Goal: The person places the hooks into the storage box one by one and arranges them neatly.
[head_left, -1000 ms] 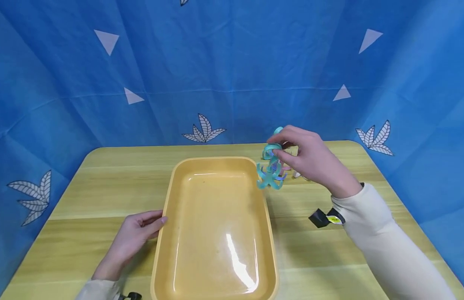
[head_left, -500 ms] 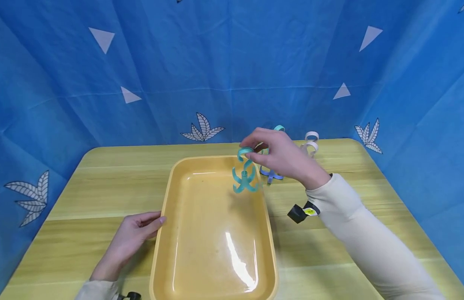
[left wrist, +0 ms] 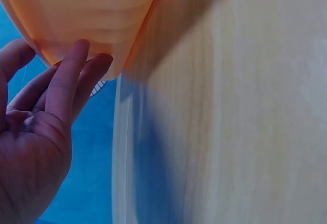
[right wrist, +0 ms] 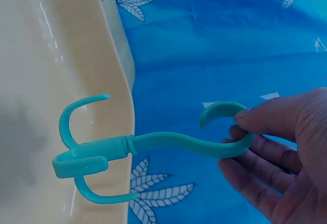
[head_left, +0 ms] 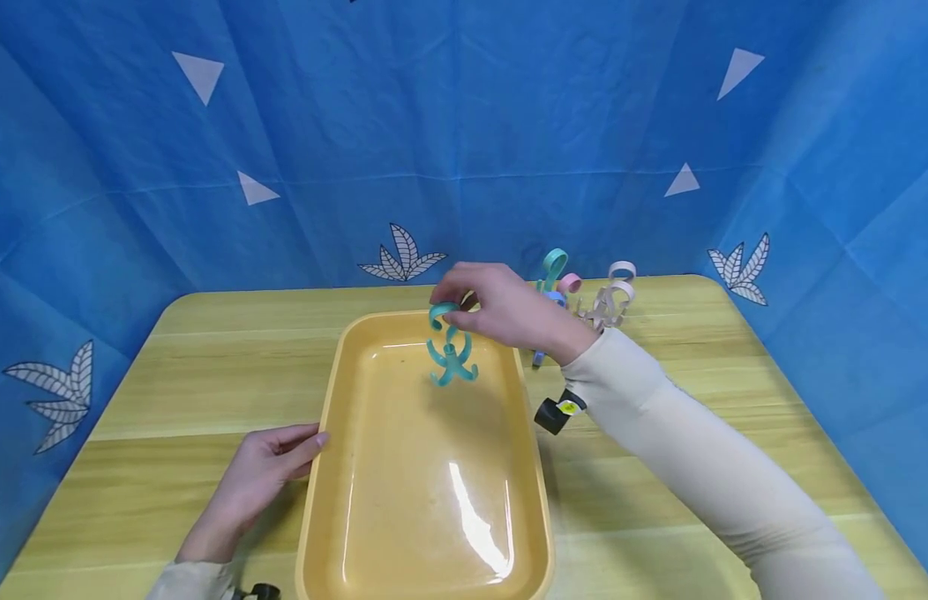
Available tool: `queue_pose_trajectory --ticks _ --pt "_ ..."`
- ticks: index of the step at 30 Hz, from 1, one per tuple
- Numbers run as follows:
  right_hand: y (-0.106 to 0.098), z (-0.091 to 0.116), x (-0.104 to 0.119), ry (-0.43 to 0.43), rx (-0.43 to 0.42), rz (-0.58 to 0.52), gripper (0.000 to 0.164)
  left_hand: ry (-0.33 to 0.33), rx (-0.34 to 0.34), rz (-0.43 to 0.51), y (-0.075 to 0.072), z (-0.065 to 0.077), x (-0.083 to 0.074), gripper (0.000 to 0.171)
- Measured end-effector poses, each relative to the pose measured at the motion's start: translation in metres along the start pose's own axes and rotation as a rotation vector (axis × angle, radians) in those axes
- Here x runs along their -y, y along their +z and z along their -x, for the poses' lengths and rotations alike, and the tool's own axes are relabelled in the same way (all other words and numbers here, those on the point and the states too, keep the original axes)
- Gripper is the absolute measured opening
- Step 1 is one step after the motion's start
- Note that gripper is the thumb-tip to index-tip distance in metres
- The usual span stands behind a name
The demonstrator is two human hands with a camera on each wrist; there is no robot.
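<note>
Between thumb and fingers, my right hand [head_left: 501, 304] pinches the curved top of a teal multi-prong hanging hook [head_left: 452, 358]. The hook hangs upright over the far end of a yellow plastic tray [head_left: 426, 467], casting a shadow on its floor. In the right wrist view, the teal hook [right wrist: 168, 142] shows its S-shaped stem and several curled prongs. My left hand [head_left: 265, 467] holds the tray's left rim, thumb on top. From below, the left wrist view shows the fingers of the left hand [left wrist: 46, 112] against the tray's outer wall [left wrist: 87, 15].
Beyond the tray's far right corner stands a group of similar hooks: another teal hook [head_left: 556, 265], a pink hook [head_left: 570, 283], a blue hook [head_left: 557, 297] and white hooks [head_left: 610, 302]. They are on a wooden table [head_left: 659, 467]. A blue cloth backdrop [head_left: 464, 125] encloses the table.
My right hand has carried the teal hook leftward from beside the group to over the tray, uncovering the other hooks. The left hand stays on the tray rim.
</note>
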State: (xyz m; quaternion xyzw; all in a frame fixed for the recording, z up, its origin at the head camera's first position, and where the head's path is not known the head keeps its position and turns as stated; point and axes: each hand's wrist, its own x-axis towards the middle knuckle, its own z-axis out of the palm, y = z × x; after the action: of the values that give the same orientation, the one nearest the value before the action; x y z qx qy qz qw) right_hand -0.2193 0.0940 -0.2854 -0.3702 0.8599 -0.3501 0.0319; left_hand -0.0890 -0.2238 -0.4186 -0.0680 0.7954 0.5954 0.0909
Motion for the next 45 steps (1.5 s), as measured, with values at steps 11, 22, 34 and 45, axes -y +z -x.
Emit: queue_pose_trajectory --ticks 11,22,34,45 --pt "0.031 -0.028 -0.001 0.019 0.049 -0.015 0.016 0.002 0.001 0.008 -0.001 0.003 0.003 0.042" --pt "0.052 -0.041 -0.002 0.079 0.075 -0.042 0.015 0.003 0.003 -0.006 -0.001 0.004 0.0 0.043" --pt "0.064 -0.041 -0.008 0.067 0.095 -0.01 0.018 0.0 0.008 -0.017 -0.002 0.002 0.003 0.044" --pt "0.052 -0.023 -0.011 0.068 0.002 0.019 0.022 -0.018 0.008 -0.006 -0.004 0.003 0.005 0.045"
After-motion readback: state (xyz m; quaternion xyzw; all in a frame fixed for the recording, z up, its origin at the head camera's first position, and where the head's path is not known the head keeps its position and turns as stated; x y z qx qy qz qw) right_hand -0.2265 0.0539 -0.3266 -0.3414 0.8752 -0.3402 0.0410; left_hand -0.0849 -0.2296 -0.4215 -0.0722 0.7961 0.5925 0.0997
